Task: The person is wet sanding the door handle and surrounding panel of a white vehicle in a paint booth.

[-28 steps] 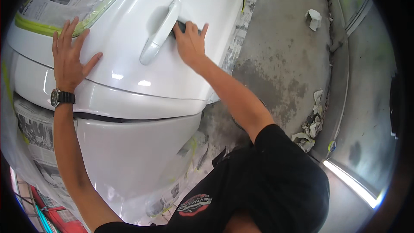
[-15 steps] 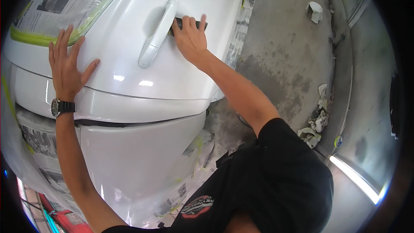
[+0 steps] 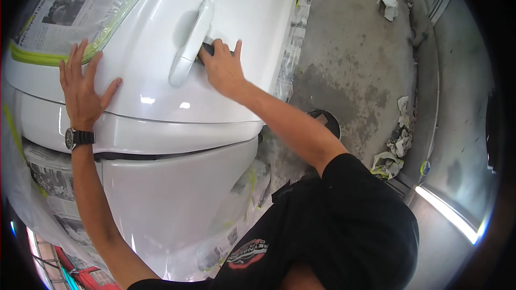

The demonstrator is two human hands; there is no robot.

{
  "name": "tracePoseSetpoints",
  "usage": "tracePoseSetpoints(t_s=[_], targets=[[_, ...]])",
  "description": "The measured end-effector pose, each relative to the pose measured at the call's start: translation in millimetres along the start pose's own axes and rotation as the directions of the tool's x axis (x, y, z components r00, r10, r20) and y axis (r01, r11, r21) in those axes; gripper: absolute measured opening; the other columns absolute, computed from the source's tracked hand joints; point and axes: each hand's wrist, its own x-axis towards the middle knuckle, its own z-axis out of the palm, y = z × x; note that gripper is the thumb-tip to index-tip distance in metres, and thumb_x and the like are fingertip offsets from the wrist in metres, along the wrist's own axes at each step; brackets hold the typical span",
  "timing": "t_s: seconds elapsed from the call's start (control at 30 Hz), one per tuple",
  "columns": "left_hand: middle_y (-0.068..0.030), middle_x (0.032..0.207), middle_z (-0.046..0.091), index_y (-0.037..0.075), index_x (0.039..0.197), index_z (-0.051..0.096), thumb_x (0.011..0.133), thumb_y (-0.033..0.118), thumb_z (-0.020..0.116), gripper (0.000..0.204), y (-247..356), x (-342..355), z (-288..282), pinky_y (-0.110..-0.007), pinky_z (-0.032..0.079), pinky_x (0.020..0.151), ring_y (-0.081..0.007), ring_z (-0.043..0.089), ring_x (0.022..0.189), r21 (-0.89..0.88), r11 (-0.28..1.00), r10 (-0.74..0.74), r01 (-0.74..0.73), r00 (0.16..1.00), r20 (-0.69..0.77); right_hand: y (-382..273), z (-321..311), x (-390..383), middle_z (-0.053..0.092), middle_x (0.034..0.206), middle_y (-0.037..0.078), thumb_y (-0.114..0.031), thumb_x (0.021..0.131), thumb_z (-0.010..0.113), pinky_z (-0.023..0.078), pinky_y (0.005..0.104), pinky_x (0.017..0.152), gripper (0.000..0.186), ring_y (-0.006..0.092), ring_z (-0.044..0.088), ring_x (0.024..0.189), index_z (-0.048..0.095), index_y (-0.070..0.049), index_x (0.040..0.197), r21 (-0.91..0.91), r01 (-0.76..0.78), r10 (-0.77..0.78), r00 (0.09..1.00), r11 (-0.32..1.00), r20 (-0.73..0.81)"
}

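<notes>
Floor (image 3: pixel 349 37) beyond edge (image 3: pixel 275 67), 2 hands (image 3: pixel 224 72) at door (image 3: pixel 137 67)

I see the right hand (image 3: pixel 222 70) just right of the door handle (image 3: pixel 191 43), the left hand (image 3: pixel 85 96) (near the newspaper (image 3: pixel 80 2)) farther left.

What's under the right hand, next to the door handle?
Part of a dark block shows under the right hand, close beside the handle on the white door. The hand covers the rest, so the block's whole shape and the door surface beneath it can't be seen.
</notes>
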Motion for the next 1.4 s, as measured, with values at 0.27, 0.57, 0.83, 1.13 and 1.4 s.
tracePoseSetpoints(t_s=[0.27, 0.57, 0.83, 1.13, 1.4], targets=[[-0.0108, 0.159, 0.042, 0.013, 0.133, 0.064, 0.079, 0.041, 0.084, 0.064, 1, 1, 1, -0.059, 0.021, 0.123, -0.0334, 0.033, 0.150, 0.010, 1.000, -0.008, 0.008, 1.000, 0.007, -5, 12, 5, 0.052, 0.110, 0.015, -0.006, 0.090, 0.056, 0.027, 0.0793, 0.106, 0.032, 0.0332, 0.056, 0.106, 0.065, -0.007, 0.122, -0.021, -0.085, 0.081, 0.983, 0.996, -0.164], [-0.0101, 0.159, 0.041, 0.014, 0.133, 0.064, 0.079, 0.041, 0.084, 0.064, -2, -1, 3, -0.059, 0.021, 0.123, -0.0329, 0.033, 0.151, -0.004, 1.000, -0.003, 0.002, 1.000, -0.010, 14, -11, 10, 0.052, 0.111, 0.013, -0.007, 0.094, 0.055, 0.023, 0.0801, 0.108, 0.041, 0.0322, 0.056, 0.108, 0.060, -0.012, 0.134, -0.124, 0.055, -0.054, 0.998, 0.991, 0.010], [-0.0108, 0.160, 0.040, 0.013, 0.134, 0.063, 0.079, 0.042, 0.083, 0.065, -1, -3, 4, -0.059, 0.020, 0.123, -0.0334, 0.033, 0.151, 0.024, 1.000, -0.007, 0.006, 1.000, 0.025, 8, -13, -2, 0.052, 0.116, 0.014, -0.006, 0.096, 0.049, 0.025, 0.0808, 0.108, 0.046, 0.0330, 0.056, 0.114, 0.061, -0.022, 0.138, 0.043, 0.056, -0.062, 0.982, 0.998, 0.179], [-0.0110, 0.160, 0.040, 0.014, 0.134, 0.063, 0.080, 0.043, 0.082, 0.064, -2, -5, 1, -0.059, 0.021, 0.123, -0.0334, 0.033, 0.151, 0.020, 1.000, -0.003, 0.003, 1.000, 0.023, 1, -13, -2, 0.051, 0.119, 0.018, -0.006, 0.095, 0.051, 0.026, 0.0791, 0.109, 0.050, 0.0350, 0.057, 0.114, 0.058, -0.019, 0.143, 0.031, 0.033, -0.038, 0.978, 0.999, 0.205], [-0.0095, 0.160, 0.041, 0.015, 0.134, 0.063, 0.080, 0.043, 0.083, 0.064, 0, -1, 2, -0.060, 0.021, 0.123, -0.0325, 0.033, 0.150, 0.021, 1.000, -0.002, 0.002, 1.000, 0.005, 46, -15, 39, 0.055, 0.108, 0.012, -0.005, 0.093, 0.057, 0.027, 0.0761, 0.111, 0.043, 0.0283, 0.060, 0.106, 0.061, -0.014, 0.134, -0.376, 0.211, -0.236, 0.972, 0.902, -0.021]])
